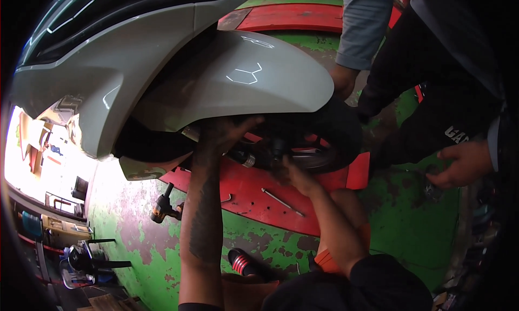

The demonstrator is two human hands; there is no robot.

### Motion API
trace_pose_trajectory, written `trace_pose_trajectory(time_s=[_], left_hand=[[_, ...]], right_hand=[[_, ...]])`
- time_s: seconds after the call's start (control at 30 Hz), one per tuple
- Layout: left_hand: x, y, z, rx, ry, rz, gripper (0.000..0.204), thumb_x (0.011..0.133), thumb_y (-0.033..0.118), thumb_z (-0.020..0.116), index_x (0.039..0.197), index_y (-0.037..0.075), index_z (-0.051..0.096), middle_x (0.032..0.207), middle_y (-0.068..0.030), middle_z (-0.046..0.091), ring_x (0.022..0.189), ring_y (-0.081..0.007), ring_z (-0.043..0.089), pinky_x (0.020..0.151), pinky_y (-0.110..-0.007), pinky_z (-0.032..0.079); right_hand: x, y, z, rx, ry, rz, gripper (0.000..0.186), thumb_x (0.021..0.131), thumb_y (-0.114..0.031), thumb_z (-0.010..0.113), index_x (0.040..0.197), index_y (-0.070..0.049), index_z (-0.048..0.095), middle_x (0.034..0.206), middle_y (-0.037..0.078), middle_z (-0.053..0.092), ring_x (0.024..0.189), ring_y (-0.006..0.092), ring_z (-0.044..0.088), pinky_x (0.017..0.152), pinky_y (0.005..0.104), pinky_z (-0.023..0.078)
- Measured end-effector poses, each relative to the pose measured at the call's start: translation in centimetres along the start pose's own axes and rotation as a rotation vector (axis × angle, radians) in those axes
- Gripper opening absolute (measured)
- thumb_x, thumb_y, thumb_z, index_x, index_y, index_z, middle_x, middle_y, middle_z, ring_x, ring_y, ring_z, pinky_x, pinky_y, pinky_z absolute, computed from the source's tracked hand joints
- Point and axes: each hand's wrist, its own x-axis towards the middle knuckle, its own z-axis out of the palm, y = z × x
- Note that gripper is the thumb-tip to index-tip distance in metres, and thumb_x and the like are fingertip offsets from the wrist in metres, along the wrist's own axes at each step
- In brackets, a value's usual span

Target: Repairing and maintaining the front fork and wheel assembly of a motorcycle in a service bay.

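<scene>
A glossy grey front fender (238, 78) arches over the scooter's dark front wheel (338, 132). Under its lower edge, my left hand (230, 131) reaches in beside the wheel, with finger ends stretched out and the rest in shadow. My right hand (292, 176) is at the wheel hub, fingers drawn together below a dark round part (278, 147); whatever they hold is too dark to make out. A ribbed metal fitting (249, 160) sits between my hands. Below the wheel, a long-handled wrench (282, 202) lies on the red lift platform (254, 213).
A cordless impact driver (164, 204) stands near my left forearm. On the right, another person has one hand (344, 81) at the tyre and the other (462, 162) hanging lower. A small hooked tool (227, 198) lies on the platform. A black stool (86, 262) stands at left.
</scene>
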Motion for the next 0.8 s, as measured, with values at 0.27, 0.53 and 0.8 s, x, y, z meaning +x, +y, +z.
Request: trace_pose_trajectory(time_s=[0.27,0.53,0.8], left_hand=[[0.0,-1.1,1.4,-0.156,0.081,0.003,0.047,0.082,0.032,0.08,0.113,0.002,0.065,0.107,-0.0174,0.065,0.098,-0.0354,0.063,0.086,-0.045,0.049],[0.4,-0.4,-0.4,-0.099,-0.095,-0.177,0.063,0.076,0.046,0.081,0.118,0.003,0.064,0.113,-0.018,0.064,0.107,-0.0339,0.061,0.092,-0.045,0.048],[1.6,-3.1,-0.8,0.157,-0.318,-0.209,0.076,0.069,0.062,0.078,0.118,0.005,0.065,0.111,-0.0148,0.067,0.103,-0.0306,0.064,0.092,-0.041,0.05]], right_hand=[[-12.6,-15.7,2.1,-1.061,0.603,-0.873,0.056,0.077,-0.022,0.081,0.123,-0.003,0.056,0.102,0.01,0.061,0.1,0.0202,0.063,0.09,0.0336,0.051],[-7.9,-20.8,2.1,-1.532,0.537,-0.829,0.098,0.057,-0.042,0.092,0.138,-0.007,0.049,0.137,0.016,0.04,0.128,0.0335,0.047,0.107,0.0434,0.044],[-8.3,-20.5,1.5,-1.513,0.515,-0.857,0.097,0.059,-0.033,0.09,0.142,-0.009,0.047,0.125,0.018,0.052,0.118,0.0321,0.056,0.102,0.0409,0.046]])
